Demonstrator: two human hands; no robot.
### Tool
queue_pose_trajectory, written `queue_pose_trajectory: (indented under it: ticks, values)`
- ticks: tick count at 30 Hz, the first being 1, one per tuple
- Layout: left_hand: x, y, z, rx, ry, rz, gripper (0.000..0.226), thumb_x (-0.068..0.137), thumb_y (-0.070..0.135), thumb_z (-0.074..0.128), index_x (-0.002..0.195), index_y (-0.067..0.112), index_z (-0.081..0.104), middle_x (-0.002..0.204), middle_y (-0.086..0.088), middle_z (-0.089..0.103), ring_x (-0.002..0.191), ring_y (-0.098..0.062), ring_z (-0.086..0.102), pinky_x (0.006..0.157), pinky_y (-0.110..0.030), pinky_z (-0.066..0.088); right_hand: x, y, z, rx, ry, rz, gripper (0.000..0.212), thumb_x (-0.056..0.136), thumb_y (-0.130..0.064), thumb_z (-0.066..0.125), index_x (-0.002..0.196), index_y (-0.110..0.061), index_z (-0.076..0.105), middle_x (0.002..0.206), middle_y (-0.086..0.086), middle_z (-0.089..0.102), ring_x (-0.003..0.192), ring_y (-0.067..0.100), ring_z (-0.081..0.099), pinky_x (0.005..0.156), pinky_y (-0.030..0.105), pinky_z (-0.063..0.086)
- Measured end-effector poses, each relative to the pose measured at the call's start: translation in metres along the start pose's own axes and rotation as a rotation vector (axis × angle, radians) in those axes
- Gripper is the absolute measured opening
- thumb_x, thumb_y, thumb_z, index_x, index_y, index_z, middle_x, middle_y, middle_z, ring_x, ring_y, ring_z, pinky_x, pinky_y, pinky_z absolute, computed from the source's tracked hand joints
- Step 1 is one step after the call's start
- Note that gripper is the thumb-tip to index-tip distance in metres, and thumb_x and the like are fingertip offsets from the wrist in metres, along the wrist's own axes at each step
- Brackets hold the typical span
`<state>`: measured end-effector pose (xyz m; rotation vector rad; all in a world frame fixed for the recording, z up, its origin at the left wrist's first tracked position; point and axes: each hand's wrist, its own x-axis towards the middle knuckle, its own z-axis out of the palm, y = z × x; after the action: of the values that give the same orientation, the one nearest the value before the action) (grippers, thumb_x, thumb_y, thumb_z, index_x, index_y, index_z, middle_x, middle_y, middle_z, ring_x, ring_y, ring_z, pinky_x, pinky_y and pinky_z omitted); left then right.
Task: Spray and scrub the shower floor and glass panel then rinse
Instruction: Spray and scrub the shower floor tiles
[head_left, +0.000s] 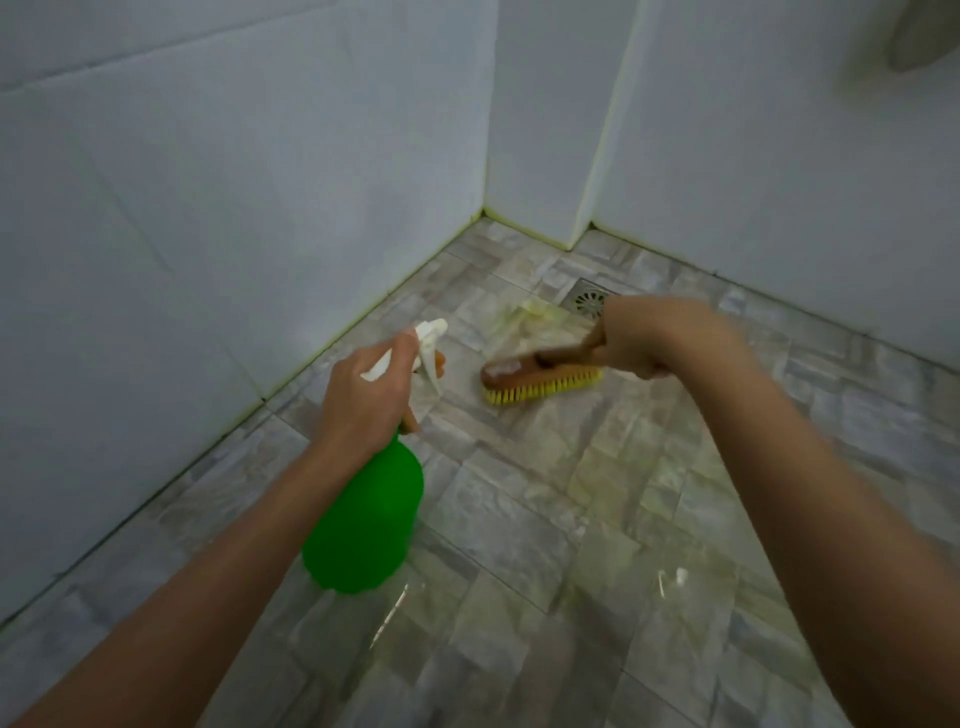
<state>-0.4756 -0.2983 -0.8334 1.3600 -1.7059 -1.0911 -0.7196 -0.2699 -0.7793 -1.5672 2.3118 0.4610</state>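
My left hand (363, 400) grips the neck of a green spray bottle (366, 525) with a white trigger head, held above the wet grey tiled shower floor (571, 519). My right hand (644, 338) grips the handle of a scrub brush (540, 376) with an orange-brown back and yellow bristles. The bristles are down on the floor just in front of a yellowish foamy patch (535, 322). The brush looks blurred by motion. No glass panel is in sight.
A round metal floor drain (589, 301) lies just beyond the brush, partly behind my right hand. White tiled walls (260, 208) close the left and back sides, with a jutting corner (582, 234) at the back. Wet floor stretches toward me.
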Motion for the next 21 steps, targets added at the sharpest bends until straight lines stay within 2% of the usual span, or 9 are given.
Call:
queue_pose_trajectory:
  ticks: [3, 5, 8, 11, 13, 15, 17, 19, 21]
  values:
    - [0.010, -0.003, -0.009, -0.048, 0.057, -0.022, 0.053, 0.104, 0.042, 0.037, 0.082, 0.014, 0.077, 0.041, -0.008, 0.054, 0.037, -0.008, 0.051, 0.048, -0.015, 0.044, 0.010, -0.026, 0.001, -0.006, 0.027, -0.036, 0.021, 0.096, -0.019, 0.046, 0.101, -0.009, 0.064, 0.067, 0.006, 0.058, 0.053, 0.018, 0.053, 0.048, 0.026, 0.038]
    - [0.013, -0.001, -0.012, -0.072, 0.062, -0.017, 0.054, 0.104, 0.043, 0.037, 0.088, 0.009, 0.077, 0.045, -0.012, 0.055, 0.037, -0.010, 0.051, 0.050, -0.018, 0.045, 0.028, -0.036, 0.014, 0.070, 0.101, -0.089, 0.029, 0.098, -0.016, 0.040, 0.119, -0.013, 0.059, 0.077, 0.009, 0.059, 0.064, 0.024, 0.058, 0.059, 0.031, 0.050]
    - [0.017, -0.003, -0.017, -0.147, 0.043, -0.005, 0.054, 0.096, 0.056, 0.036, 0.087, 0.024, 0.079, 0.061, -0.023, 0.066, 0.039, -0.017, 0.054, 0.052, -0.026, 0.049, 0.044, -0.042, 0.012, 0.105, 0.146, -0.113, 0.041, 0.100, -0.012, 0.035, 0.137, -0.024, 0.048, 0.094, 0.012, 0.059, 0.079, 0.029, 0.061, 0.074, 0.037, 0.055]
    - [0.021, -0.008, -0.019, -0.208, 0.003, -0.018, 0.053, 0.088, 0.063, 0.033, 0.080, 0.037, 0.078, 0.083, -0.028, 0.071, 0.041, -0.022, 0.053, 0.054, -0.031, 0.047, 0.024, -0.038, 0.003, -0.002, 0.047, -0.070, 0.016, 0.096, -0.012, 0.043, 0.089, -0.020, 0.054, 0.084, 0.005, 0.051, 0.078, 0.023, 0.055, 0.066, 0.031, 0.047]
    - [0.022, -0.011, -0.019, -0.215, -0.019, -0.024, 0.051, 0.089, 0.060, 0.033, 0.079, 0.039, 0.078, 0.089, -0.030, 0.071, 0.042, -0.023, 0.053, 0.056, -0.032, 0.046, 0.009, -0.039, 0.008, -0.033, 0.007, -0.041, 0.016, 0.095, -0.017, 0.047, 0.079, -0.016, 0.045, 0.075, 0.001, 0.048, 0.073, 0.020, 0.053, 0.063, 0.031, 0.045]
    - [0.023, -0.013, -0.018, -0.217, -0.020, -0.028, 0.051, 0.089, 0.060, 0.033, 0.079, 0.038, 0.077, 0.088, -0.030, 0.071, 0.041, -0.024, 0.052, 0.057, -0.034, 0.047, 0.021, -0.040, 0.014, 0.014, 0.060, -0.064, 0.011, 0.095, -0.015, 0.044, 0.101, -0.017, 0.053, 0.075, 0.001, 0.049, 0.065, 0.018, 0.052, 0.062, 0.032, 0.047]
    - [0.025, -0.014, -0.014, -0.214, -0.017, -0.025, 0.050, 0.088, 0.061, 0.033, 0.080, 0.039, 0.077, 0.088, -0.031, 0.071, 0.042, -0.027, 0.051, 0.057, -0.035, 0.047, 0.060, -0.037, 0.026, 0.051, 0.183, -0.134, 0.048, 0.096, -0.010, 0.036, 0.137, -0.035, 0.041, 0.087, 0.002, 0.053, 0.063, 0.020, 0.052, 0.058, 0.032, 0.048]
    - [0.027, -0.014, -0.011, -0.216, -0.014, -0.018, 0.049, 0.088, 0.063, 0.034, 0.079, 0.042, 0.077, 0.088, -0.031, 0.071, 0.044, -0.029, 0.051, 0.057, -0.037, 0.048, 0.088, -0.032, 0.029, 0.101, 0.240, -0.145, 0.057, 0.099, -0.009, 0.032, 0.145, -0.041, 0.026, 0.103, 0.009, 0.059, 0.071, 0.026, 0.057, 0.061, 0.035, 0.051]
    - [0.032, -0.012, -0.008, -0.216, -0.009, -0.010, 0.049, 0.086, 0.064, 0.034, 0.078, 0.043, 0.077, 0.088, -0.031, 0.070, 0.044, -0.031, 0.051, 0.057, -0.042, 0.050, 0.109, -0.025, 0.025, 0.124, 0.236, -0.092, 0.048, 0.100, -0.012, 0.033, 0.143, -0.032, 0.036, 0.111, 0.016, 0.062, 0.086, 0.031, 0.061, 0.073, 0.038, 0.053]
